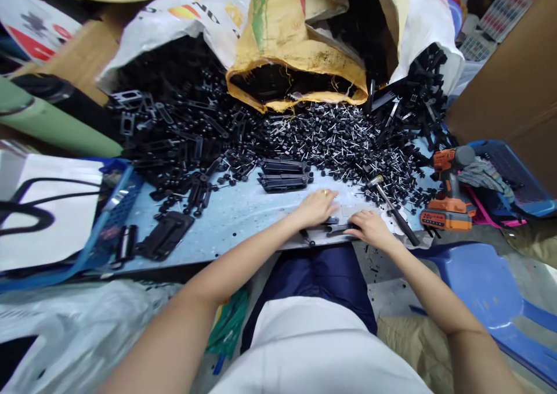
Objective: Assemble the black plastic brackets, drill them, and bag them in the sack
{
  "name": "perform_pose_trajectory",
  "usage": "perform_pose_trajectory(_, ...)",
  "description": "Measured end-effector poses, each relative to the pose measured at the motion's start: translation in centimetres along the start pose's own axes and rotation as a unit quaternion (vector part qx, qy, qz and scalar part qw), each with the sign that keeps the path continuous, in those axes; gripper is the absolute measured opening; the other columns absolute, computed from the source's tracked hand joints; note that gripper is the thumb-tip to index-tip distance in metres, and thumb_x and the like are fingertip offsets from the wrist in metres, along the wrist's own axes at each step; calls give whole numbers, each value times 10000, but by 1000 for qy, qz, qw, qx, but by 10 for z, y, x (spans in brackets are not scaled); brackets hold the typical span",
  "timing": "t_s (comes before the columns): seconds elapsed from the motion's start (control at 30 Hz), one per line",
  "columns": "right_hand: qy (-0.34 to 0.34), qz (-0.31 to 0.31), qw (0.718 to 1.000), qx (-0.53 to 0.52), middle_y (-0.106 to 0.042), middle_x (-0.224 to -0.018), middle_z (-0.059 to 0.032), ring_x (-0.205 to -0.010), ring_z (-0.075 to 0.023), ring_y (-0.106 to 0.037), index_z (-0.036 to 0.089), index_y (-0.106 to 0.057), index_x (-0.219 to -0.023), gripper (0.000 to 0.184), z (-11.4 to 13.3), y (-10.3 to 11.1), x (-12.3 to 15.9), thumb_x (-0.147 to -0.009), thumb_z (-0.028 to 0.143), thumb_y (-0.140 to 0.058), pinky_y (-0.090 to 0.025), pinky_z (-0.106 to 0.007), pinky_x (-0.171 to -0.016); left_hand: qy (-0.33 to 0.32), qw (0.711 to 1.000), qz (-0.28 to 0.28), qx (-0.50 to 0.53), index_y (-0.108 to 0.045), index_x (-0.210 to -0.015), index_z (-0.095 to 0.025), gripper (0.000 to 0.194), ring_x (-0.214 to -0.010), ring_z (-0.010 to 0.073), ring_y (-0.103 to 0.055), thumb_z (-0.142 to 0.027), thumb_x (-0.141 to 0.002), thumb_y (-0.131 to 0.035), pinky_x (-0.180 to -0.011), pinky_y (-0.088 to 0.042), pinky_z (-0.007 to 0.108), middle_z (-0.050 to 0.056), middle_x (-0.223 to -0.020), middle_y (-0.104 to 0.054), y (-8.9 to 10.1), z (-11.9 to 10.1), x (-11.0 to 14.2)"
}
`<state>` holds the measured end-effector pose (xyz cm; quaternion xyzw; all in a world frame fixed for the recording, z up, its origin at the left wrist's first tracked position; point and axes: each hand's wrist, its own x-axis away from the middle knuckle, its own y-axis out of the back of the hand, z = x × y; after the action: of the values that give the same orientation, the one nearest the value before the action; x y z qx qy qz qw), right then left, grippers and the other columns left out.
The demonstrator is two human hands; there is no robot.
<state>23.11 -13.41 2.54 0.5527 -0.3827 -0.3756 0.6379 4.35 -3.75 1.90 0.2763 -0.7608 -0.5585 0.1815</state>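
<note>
At the table's front edge, my left hand (319, 207) bends over the left end of a black plastic part (336, 228), with its fingers closed at it. From the other side, my right hand (369, 227) grips the right end of this part, its fingertips partly hidden. A small hammer (395, 213) with a black handle lies just right of my right hand. Beyond my left hand sits a stack of folded black assemblies (285, 176). Behind both hands spreads a heap of metal pins with black heads (335, 136).
Black plastic pieces (174, 127) pile up at the left, below open sacks (300, 46). An orange cordless drill (448, 194) stands at the right edge of the blue table (235, 214). A blue basket (98, 231) is on the left, a blue plastic chair (483, 289) at the right.
</note>
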Motion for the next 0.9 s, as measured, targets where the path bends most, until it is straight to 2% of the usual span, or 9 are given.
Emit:
perform_pose_trajectory(0.1,-31,-56,998,-25,-646,-956,-90,-909,-203,-546,161,-622,-995,287,-17,4,-27,-917,362,-431,-391,-302,-786,96,993,-13,-70,-547,-1064,-76,280,-1000,265,-544,-77,-869,-347,-846,-383,400,172,-1017,-631,9,12,-45)
perform_pose_trajectory(0.2,-88,-93,992,-1,-622,-1033,-112,-951,-216,-519,143,-600,-1067,257,-26,12,-74,-913,254,-426,-395,-316,-818,125,988,-10,-88,-596,-954,-48,282,-973,268,-558,-26,-846,-336,-857,-379,402,187,-961,-644,13,16,-69)
perform_pose_trajectory(0.3,-105,-63,992,31,-609,-1064,-126,-968,-229,-500,132,-605,-1054,252,-28,16,-120,-893,159,-413,-400,-320,-779,132,987,-21,-93,-591,-1004,-55,303,-997,262,-546,-48,-862,-324,-830,-406,377,187,-1020,-624,14,18,-61)
perform_pose_trajectory(0.4,-93,-16,995,40,-631,-967,-139,-955,-236,-508,118,-645,-905,248,-29,16,-144,-870,95,-401,-400,-322,-755,127,987,-69,-67,-588,-1034,-96,282,-949,236,-552,-81,-862,-365,-803,-432,348,145,-998,-623,15,27,-22)
perform_pose_trajectory(0.47,-86,-52,995,9,-635,-931,-132,-930,-225,-525,125,-647,-850,241,-30,14,-141,-858,86,-410,-408,-320,-764,122,984,-123,-33,-586,-1028,-113,251,-905,219,-555,-113,-859,-401,-802,-443,339,118,-956,-624,17,37,14)
perform_pose_trajectory(0.53,-79,-145,985,-58,-637,-924,-108,-896,-201,-546,146,-641,-853,221,-27,11,-125,-861,115,-422,-425,-310,-773,117,981,-156,-4,-587,-1004,-128,224,-867,208,-555,-146,-862,-414,-784,-456,334,95,-919,-618,19,46,50)
perform_pose_trajectory(0.63,-60,-255,947,-188,-645,-851,-52,-775,-157,-582,183,-631,-853,166,-13,7,-85,-868,218,-469,-467,-284,-722,97,986,-137,10,-600,-941,-154,206,-811,194,-547,-145,-857,-412,-735,-469,319,66,-839,-599,21,50,89)
perform_pose_trajectory(0.77,-40,-264,923,-278,-648,-740,-16,-649,-136,-596,194,-636,-817,113,9,3,-40,-828,265,-549,-494,-264,-624,71,994,-75,-35,-611,-849,-155,247,-772,191,-524,-54,-820,-387,-699,-467,304,67,-776,-568,26,41,101)
perform_pose_trajectory(0.9,-37,-259,925,-276,-656,-727,-20,-665,-147,-613,197,-637,-787,112,18,1,-27,-826,250,-546,-507,-273,-621,24,995,-38,-94,-608,-821,-108,294,-774,212,-517,24,-786,-348,-683,-461,316,99,-761,-560,32,28,89)
